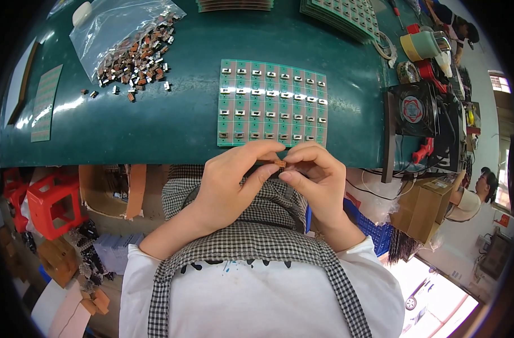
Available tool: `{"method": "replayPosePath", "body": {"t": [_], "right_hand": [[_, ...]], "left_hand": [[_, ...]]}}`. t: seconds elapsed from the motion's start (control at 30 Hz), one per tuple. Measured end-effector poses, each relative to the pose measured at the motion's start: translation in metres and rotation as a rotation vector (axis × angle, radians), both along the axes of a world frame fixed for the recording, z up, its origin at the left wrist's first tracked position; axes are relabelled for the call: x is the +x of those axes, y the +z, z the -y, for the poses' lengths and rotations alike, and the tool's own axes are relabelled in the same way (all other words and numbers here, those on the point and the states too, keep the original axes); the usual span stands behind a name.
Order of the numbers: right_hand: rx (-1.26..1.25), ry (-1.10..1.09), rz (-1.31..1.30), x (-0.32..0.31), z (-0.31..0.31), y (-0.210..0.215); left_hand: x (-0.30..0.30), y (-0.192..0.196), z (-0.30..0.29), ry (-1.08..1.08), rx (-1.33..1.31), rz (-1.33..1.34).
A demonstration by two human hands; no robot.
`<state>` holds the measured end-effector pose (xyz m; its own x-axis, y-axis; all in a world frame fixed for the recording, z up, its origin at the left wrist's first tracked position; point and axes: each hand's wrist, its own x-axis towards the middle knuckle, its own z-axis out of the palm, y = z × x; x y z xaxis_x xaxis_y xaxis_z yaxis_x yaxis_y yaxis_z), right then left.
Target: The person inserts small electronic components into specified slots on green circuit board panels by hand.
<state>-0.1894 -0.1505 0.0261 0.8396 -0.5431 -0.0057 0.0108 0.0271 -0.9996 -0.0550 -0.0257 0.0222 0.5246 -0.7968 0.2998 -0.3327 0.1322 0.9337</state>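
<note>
My left hand [233, 172] and my right hand [320, 173] meet just off the near edge of the bench, fingers closed in a pinch. Between their fingertips sits a small brown slide switch [280, 163], partly covered by the fingers. Right beyond them lies a green circuit board panel [225, 102] carrying rows of small metal slide switches; my fingertips are close to its near edge. At the far left, a heap of loose slide switches [139, 62] spills from a clear plastic bag [94, 42].
On the green bench [184, 124], a separate panel [46, 104] lies left. Stacked panels [347, 17] stand at the back. A black fan [413, 109] and a red-handled tool [422, 151] are at right. Below are red stools [54, 200] and cardboard boxes [423, 205]. Two other people are off right.
</note>
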Motion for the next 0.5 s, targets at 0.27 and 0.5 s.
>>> {"method": "replayPosePath", "body": {"t": [0.27,0.5], "right_hand": [[0.039,-0.158,0.061,-0.014,0.012,0.008],[-0.936,-0.116,-0.268,-0.02,0.062,0.008]], "left_hand": [[0.007,0.005,0.0,0.02,0.063,0.452],[0.04,-0.007,0.006,0.223,0.246,0.728]]}}
